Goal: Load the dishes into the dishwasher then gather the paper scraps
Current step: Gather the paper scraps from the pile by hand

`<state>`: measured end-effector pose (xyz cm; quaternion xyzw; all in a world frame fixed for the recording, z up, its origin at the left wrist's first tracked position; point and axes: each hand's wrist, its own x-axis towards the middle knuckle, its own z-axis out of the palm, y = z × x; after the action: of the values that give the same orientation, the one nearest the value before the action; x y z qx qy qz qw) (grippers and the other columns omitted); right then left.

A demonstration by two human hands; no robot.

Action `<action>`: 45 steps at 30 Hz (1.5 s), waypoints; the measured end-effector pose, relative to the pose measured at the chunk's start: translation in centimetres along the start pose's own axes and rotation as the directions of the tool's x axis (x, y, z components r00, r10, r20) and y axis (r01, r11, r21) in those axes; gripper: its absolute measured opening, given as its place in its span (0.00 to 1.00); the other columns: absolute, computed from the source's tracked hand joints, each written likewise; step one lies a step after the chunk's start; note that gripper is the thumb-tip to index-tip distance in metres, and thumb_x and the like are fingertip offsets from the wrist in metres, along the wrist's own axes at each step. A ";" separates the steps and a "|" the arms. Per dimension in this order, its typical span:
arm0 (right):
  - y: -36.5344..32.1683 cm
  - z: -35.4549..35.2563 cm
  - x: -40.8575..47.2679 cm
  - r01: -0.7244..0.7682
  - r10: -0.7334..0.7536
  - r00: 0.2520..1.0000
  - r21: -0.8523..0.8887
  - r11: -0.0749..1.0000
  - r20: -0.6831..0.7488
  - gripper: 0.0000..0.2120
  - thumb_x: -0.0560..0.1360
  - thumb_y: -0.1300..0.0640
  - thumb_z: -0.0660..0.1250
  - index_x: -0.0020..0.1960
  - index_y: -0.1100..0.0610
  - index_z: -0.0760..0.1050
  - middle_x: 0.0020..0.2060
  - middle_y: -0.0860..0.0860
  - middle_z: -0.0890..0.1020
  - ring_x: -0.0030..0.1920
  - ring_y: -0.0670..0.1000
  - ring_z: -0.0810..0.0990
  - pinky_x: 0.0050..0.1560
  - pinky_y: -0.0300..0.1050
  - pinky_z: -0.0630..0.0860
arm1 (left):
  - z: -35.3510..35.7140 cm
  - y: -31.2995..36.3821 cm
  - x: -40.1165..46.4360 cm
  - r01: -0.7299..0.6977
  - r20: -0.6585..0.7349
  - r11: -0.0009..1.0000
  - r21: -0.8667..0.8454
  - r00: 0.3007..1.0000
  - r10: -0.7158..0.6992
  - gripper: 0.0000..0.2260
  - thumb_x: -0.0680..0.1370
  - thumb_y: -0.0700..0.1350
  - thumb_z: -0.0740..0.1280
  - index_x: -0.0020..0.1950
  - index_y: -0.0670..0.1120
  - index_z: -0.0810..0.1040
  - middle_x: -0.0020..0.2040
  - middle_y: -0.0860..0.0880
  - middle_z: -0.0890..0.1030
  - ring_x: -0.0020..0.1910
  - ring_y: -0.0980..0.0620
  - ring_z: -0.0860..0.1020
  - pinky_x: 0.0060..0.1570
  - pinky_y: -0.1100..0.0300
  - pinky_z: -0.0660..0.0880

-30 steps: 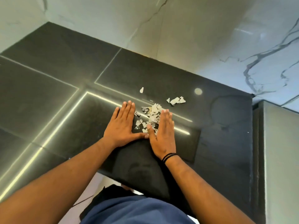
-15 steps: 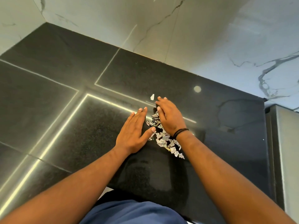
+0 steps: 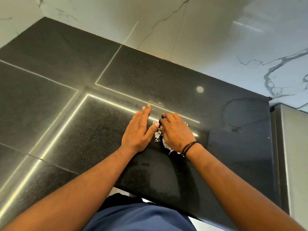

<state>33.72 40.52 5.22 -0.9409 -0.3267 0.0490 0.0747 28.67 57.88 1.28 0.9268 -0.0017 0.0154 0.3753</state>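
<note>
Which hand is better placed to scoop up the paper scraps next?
The right hand, probably. Its fingers are curled over the paper scraps, with most of the pile under it. The left hand lies flat on the counter beside the pile, serving better as a wall to sweep against.

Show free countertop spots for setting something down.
Bare: countertop left of the left hand, the strip between the hands and the marble wall, and right of the right hand. Crowded: paper scraps between and under the hands.
</note>
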 end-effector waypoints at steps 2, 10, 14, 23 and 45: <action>0.5 -0.4 -1.9 -0.076 0.073 0.995 -0.045 0.996 -0.069 0.23 0.81 0.43 0.56 0.69 0.56 0.73 0.66 0.56 0.74 0.68 0.60 0.70 0.71 0.56 0.67 | -0.1 0.2 0.1 0.017 0.009 1.000 -0.011 1.000 -0.016 0.37 0.79 0.69 0.46 0.83 0.50 0.55 0.83 0.49 0.56 0.81 0.57 0.51 0.79 0.61 0.44; 0.3 1.6 -5.3 -0.250 0.251 0.968 -0.090 0.964 0.000 0.29 0.78 0.35 0.56 0.75 0.48 0.66 0.73 0.58 0.68 0.72 0.62 0.66 0.68 0.61 0.70 | 2.1 1.7 -0.3 -0.001 0.080 0.998 -0.071 0.997 0.007 0.37 0.79 0.71 0.43 0.83 0.51 0.54 0.82 0.51 0.57 0.81 0.59 0.50 0.80 0.55 0.48; 0.4 3.3 -5.8 -0.177 0.187 0.945 0.062 0.982 -0.267 0.16 0.78 0.54 0.60 0.61 0.58 0.78 0.60 0.56 0.78 0.56 0.59 0.75 0.52 0.57 0.77 | 3.6 3.7 -1.4 -0.037 0.127 0.992 -0.125 0.990 0.053 0.37 0.80 0.70 0.43 0.83 0.50 0.55 0.82 0.50 0.59 0.81 0.58 0.52 0.80 0.55 0.49; -0.2 0.9 -4.3 -0.243 0.496 0.699 0.481 0.842 -0.514 0.10 0.76 0.70 0.65 0.52 0.62 0.82 0.47 0.56 0.79 0.48 0.56 0.76 0.51 0.38 0.69 | 2.4 7.7 -2.4 0.155 -0.040 0.538 -0.828 0.942 -0.333 0.22 0.82 0.55 0.59 0.73 0.49 0.73 0.69 0.50 0.78 0.70 0.59 0.74 0.73 0.59 0.68; -5.7 -1.3 -5.4 -0.056 0.688 0.594 0.832 0.551 -0.416 0.26 0.82 0.44 0.57 0.76 0.54 0.65 0.77 0.54 0.66 0.80 0.50 0.57 0.78 0.56 0.59 | 0.4 8.6 0.5 0.251 0.509 -0.633 -0.733 0.819 -0.265 0.13 0.83 0.44 0.61 0.64 0.41 0.80 0.61 0.41 0.83 0.57 0.42 0.83 0.63 0.47 0.77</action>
<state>26.27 41.46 7.74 -0.8104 0.0110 -0.1707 0.5603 29.04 51.46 6.97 0.0779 0.2666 -0.1040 0.9550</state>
